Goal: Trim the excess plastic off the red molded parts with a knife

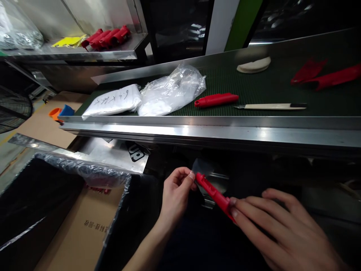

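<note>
The right hand (270,222) pinches a slim red plastic part (213,191) just below the ribbed dark-green conveyor belt (217,81); the left hand (176,190) pinches thin clear film (201,166) beside its tip. The part looks unwrapped, as does a similar red piece (216,99) on the belt.

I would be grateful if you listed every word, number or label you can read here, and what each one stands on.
"UP": black sticker on the metal plate.
"科技-回收": printed upside down on the cardboard inside the lined bin; the character before it is unclear.
White packet: handwritten figures around an "x", too unclear to quote reliably.
</note>
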`<state>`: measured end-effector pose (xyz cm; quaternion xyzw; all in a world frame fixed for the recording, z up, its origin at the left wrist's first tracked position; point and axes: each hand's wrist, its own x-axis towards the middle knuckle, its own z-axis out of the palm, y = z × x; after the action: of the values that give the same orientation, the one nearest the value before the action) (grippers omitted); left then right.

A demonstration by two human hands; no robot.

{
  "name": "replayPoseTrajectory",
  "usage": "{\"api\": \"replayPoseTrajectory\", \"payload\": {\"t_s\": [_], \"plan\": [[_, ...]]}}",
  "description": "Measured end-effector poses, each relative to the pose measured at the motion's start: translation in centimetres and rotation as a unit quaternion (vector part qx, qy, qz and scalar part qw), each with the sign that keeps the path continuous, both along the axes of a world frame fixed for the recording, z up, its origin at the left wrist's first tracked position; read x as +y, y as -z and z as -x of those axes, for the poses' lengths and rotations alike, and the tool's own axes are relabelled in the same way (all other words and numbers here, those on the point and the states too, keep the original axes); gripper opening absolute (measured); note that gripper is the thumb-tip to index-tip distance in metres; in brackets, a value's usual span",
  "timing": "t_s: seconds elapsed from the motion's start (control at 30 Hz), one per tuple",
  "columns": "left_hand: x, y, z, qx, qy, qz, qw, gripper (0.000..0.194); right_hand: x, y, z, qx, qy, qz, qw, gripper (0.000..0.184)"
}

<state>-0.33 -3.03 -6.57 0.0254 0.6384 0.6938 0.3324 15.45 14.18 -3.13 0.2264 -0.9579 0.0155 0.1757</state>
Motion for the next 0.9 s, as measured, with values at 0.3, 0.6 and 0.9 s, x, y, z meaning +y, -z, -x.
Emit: {"api": "replayPoseTrajectory", "payload": {"t_s": [0.3, 0.6, 0.9], "plan": [[-0.5, -0.3, -1.2, 0.155, 0.067, 0.032, 0.985, 0.012, -1.3, 1.0, 0.4, 0.054, 0.098, 0.085, 0.990, 0.024], [-0.2, 0.7, -4.5, 0.161, 0.036, 0.043, 0.985, 0.012, -6.1, 3.3, 0.7, 0.046, 0.382, 0.502, 0.774, 0.016], [-1.7, -1.3, -1.4, 0.202, 0.151, 0.064, 0.965, 0.020, -2.0, 0.9, 2.5, -0.126, 0.079, 0.238, 0.960, 0.037]]}}
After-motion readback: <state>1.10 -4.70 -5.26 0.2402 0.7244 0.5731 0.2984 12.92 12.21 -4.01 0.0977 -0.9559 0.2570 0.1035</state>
